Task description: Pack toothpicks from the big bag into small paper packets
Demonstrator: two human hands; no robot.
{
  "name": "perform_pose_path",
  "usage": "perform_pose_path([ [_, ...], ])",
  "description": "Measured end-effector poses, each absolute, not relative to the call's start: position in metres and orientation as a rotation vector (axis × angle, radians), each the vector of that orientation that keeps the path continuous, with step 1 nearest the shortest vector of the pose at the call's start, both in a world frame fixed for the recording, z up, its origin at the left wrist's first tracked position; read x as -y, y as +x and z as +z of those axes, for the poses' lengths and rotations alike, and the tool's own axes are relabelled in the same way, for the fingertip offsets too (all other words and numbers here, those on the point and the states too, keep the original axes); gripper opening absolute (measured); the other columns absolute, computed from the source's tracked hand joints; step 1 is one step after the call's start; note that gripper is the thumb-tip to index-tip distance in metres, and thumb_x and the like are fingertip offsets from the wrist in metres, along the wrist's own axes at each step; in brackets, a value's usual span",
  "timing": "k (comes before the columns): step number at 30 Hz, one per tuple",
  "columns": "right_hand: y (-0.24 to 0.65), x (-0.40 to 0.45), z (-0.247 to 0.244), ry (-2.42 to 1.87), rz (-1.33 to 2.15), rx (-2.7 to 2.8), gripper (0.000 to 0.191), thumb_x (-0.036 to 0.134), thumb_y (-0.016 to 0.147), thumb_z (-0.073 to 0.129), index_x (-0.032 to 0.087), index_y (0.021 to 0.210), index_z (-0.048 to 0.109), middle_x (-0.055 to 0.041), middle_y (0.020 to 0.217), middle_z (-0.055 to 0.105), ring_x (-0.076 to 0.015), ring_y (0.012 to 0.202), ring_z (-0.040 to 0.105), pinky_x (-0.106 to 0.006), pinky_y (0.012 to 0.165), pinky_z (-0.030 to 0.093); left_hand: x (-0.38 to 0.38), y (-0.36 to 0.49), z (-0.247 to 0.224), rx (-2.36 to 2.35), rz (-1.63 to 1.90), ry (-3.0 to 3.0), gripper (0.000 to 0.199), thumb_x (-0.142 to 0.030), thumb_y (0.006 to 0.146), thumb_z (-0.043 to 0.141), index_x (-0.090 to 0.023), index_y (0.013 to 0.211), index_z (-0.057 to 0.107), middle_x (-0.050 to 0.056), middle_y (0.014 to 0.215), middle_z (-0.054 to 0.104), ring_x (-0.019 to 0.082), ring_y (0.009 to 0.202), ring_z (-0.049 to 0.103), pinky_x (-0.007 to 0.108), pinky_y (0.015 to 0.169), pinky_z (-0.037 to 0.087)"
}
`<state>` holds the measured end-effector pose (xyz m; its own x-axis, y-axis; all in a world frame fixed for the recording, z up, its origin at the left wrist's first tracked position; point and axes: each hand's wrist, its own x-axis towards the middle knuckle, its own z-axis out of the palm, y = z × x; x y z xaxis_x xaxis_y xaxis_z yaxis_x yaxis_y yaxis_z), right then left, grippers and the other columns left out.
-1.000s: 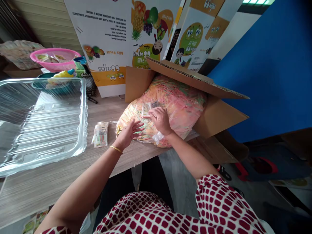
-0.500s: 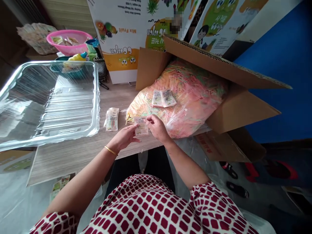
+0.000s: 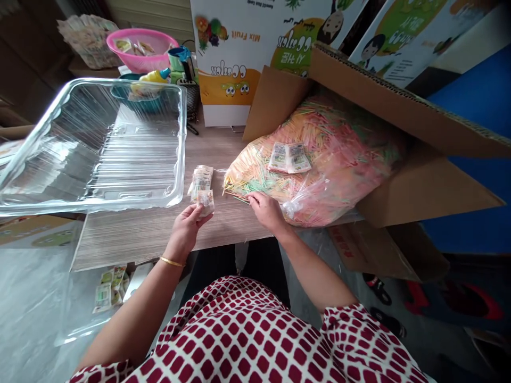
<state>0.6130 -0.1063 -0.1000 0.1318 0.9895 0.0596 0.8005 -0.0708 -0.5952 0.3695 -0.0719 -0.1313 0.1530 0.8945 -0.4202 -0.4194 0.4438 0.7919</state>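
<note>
My left hand (image 3: 187, 226) pinches a small printed sachet (image 3: 206, 202), holding it just in front of a stack of similar sachets (image 3: 202, 178) on the table. My right hand (image 3: 265, 211) is at the near left end of a big clear plastic bag (image 3: 315, 159) full of thin pink, orange, yellow and green candy sticks. Its thumb and forefinger close on sticks (image 3: 243, 194) at that end; how many they grip is hidden. Two more sachets (image 3: 289, 158) lie side by side on top of the bag.
A large clear plastic tray (image 3: 181, 154) stands on the wooden table (image 3: 128, 234) at left. Behind it are a pink basket (image 3: 141, 61) and a teal bowl (image 3: 138, 101). The bag spills from an open cardboard box (image 3: 431, 186). Printed cartons (image 3: 227, 80) stand behind.
My left hand has carried the sachet left, to the stack. My right hand has let go of the sachet and moved to the sticks. The camera view has shifted.
</note>
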Motion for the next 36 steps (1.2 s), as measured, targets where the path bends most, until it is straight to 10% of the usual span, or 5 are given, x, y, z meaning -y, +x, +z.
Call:
perform_pose_path([
  [20, 0.593, 0.041, -0.103, -2.433, 0.451, 1.872, 0.029, 0.041, 0.097, 0.058, 0.022, 0.117, 0.069, -0.0095, 0.101, 0.076, -0.0240, 0.090, 0.068, -0.028, 0.074, 0.043, 0.098, 0.379, -0.152, -0.924, 0.887, 0.621, 0.043, -0.050, 0.076, 0.082, -0.015, 0.096, 0.070, 0.006, 0.107, 0.068, 0.018, 0.100, 0.059, 0.037, 0.097, 0.055],
  [29, 0.627, 0.004, -0.102, -2.125, 0.839, 1.624, 0.024, 0.030, 0.088, 0.057, 0.017, 0.068, 0.058, 0.0036, 0.062, 0.049, -0.0118, 0.060, 0.042, -0.026, 0.058, 0.027, 0.098, 0.381, -0.152, -0.915, 0.864, 0.670, 0.042, -0.052, 0.079, 0.079, -0.016, 0.099, 0.070, 0.007, 0.111, 0.067, 0.020, 0.105, 0.058, 0.038, 0.100, 0.052],
  [36, 0.638, -0.002, -0.110, -1.913, 0.961, 1.519, 0.013, 0.026, 0.081, 0.059, 0.017, 0.071, 0.059, 0.0026, 0.071, 0.055, -0.0112, 0.066, 0.047, -0.023, 0.063, 0.033, 0.097, 0.387, -0.142, -0.910, 0.782, 0.926, 0.042, -0.057, 0.085, 0.071, -0.017, 0.096, 0.067, 0.005, 0.102, 0.066, 0.017, 0.094, 0.057, 0.027, 0.087, 0.050],
])
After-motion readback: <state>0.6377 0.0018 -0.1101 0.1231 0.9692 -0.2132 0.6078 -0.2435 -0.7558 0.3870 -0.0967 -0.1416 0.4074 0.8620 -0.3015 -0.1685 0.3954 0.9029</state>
